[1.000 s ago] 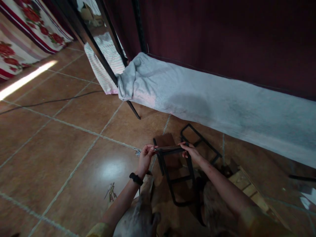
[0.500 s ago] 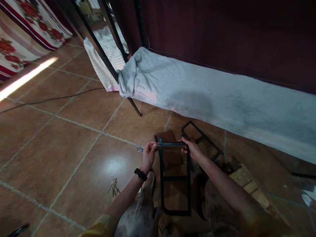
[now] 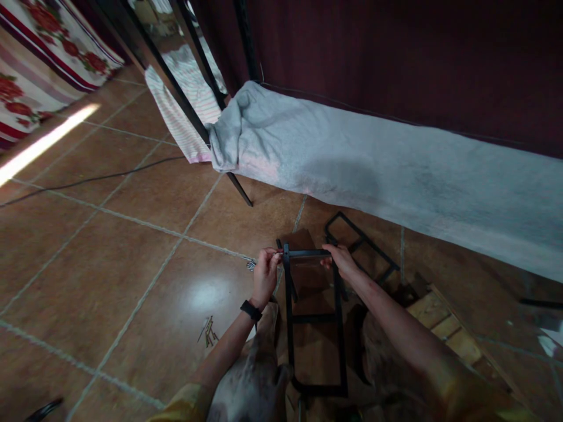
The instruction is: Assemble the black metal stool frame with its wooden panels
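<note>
A black metal frame [image 3: 313, 319] with a crossbar stands upright between my knees. My left hand [image 3: 266, 266], wearing a dark wristband, pinches a small screw [image 3: 280, 253] against the frame's upper left corner; the fingertips hide most of it. My right hand [image 3: 342, 261] grips the upper right corner, where a black bar [image 3: 310, 253] runs across the top. Silver screws [image 3: 250, 265] lie in a small pile on the tiles just left of my left hand. Longer brass-coloured screws [image 3: 208, 332] are scattered nearer my left forearm.
Another black metal frame [image 3: 363, 243] lies on the floor beyond my right hand. A wooden slatted piece [image 3: 444, 328] is at the right. Pale cloth [image 3: 352, 158] covers a low ledge ahead, beside a leaning mirror [image 3: 193, 76]. A dark cable [image 3: 92, 176] crosses the tiles at left.
The lower end of the frame has shifted slightly right and toward me. Both hands keep their hold at the top corners, and the view has turned a little.
</note>
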Motion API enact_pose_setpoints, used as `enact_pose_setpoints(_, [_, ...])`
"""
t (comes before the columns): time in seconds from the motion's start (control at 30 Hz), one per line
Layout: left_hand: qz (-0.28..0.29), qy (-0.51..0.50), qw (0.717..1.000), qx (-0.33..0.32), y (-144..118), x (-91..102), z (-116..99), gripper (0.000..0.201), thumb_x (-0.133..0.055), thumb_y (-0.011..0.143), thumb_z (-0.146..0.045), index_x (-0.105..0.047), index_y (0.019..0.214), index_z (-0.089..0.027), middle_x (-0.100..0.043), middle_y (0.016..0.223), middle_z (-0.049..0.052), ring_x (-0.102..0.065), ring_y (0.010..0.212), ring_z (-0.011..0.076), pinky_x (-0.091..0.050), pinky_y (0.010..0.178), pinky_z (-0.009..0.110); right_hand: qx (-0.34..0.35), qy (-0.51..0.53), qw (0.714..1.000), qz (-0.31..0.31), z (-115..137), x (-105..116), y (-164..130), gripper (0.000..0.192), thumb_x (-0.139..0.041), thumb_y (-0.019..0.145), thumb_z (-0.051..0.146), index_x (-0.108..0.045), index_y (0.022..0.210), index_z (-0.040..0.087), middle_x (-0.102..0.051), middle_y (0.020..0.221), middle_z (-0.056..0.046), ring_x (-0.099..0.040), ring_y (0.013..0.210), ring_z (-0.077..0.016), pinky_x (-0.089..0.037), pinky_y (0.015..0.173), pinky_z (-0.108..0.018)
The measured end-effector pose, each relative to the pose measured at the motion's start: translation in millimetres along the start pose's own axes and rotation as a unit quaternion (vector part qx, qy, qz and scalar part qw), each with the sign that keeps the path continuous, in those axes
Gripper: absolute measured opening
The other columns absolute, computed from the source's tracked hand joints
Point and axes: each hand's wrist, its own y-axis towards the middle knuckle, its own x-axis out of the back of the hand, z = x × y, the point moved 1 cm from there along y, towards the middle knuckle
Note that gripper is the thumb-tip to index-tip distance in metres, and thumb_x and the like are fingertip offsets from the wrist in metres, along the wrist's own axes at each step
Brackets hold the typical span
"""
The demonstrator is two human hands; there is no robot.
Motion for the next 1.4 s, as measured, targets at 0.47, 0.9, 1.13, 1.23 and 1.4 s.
enact_pose_setpoints(0.47, [0.051, 0.391, 0.905, -0.159, 2, -3.2, -8, 0.018, -0.045, 0.094, -0.028, -0.055, 0.106, -0.019, -0.069, 0.101, 0.007, -0.066, 0.088, 0.0180, -0.047, 0.070, 0.026, 0.021, -0.010, 1.000, 0.019, 3, 0, -2, 0.017, -0.061, 0.073, 0.029, -0.054, 0.066, 0.015, -0.057, 0.049, 0.000, -0.055, 0.036, -0.0128, -0.033, 0.028, -0.019])
enact_pose_setpoints(0.9, [0.065, 0.377, 0.920, -0.085, 6, -10.9, -12, 0.020, -0.051, 0.090, -0.036, -0.062, 0.099, -0.021, -0.067, 0.093, 0.006, -0.062, 0.079, 0.0181, -0.043, 0.066, 0.027, 0.015, -0.019, 0.999, 0.024, 3, 2, 3, 0.017, -0.061, 0.072, 0.030, -0.054, 0.065, 0.016, -0.058, 0.049, 0.000, -0.055, 0.036, -0.0131, -0.033, 0.027, -0.020])
enact_pose_setpoints(1.13, [0.019, 0.015, 0.999, 0.040, 0, -9.6, 8, 0.020, -0.063, 0.080, -0.036, -0.059, 0.089, -0.019, -0.062, 0.086, 0.002, -0.060, 0.083, 0.0144, -0.048, 0.074, 0.027, 0.007, -0.047, 0.998, 0.035, 5, 4, 1, 0.015, -0.061, 0.070, 0.028, -0.057, 0.065, 0.015, -0.058, 0.047, -0.001, -0.053, 0.035, -0.0118, -0.030, 0.027, -0.018])
enact_pose_setpoints(1.23, [-0.024, -0.009, 0.998, 0.048, -1, -11.6, 13, 0.031, -0.068, 0.077, -0.034, -0.054, 0.101, -0.020, -0.063, 0.097, 0.003, -0.061, 0.090, 0.0151, -0.049, 0.073, 0.026, -0.009, -0.040, 0.998, 0.042, 11, 5, -2, 0.016, -0.063, 0.070, 0.029, -0.058, 0.067, 0.014, -0.057, 0.048, 0.000, -0.052, 0.035, -0.0108, -0.029, 0.028, -0.018])
enact_pose_setpoints(1.4, [0.020, -0.038, 0.991, 0.123, 0, -14.0, 19, 0.030, -0.067, 0.077, -0.039, -0.065, 0.097, -0.017, -0.068, 0.096, 0.006, -0.063, 0.090, 0.0187, -0.051, 0.079, 0.032, -0.009, -0.050, 0.996, 0.066, 22, 6, -3, 0.018, -0.063, 0.071, 0.031, -0.061, 0.070, 0.012, -0.058, 0.052, -0.001, -0.050, 0.036, -0.0092, -0.025, 0.027, -0.018])
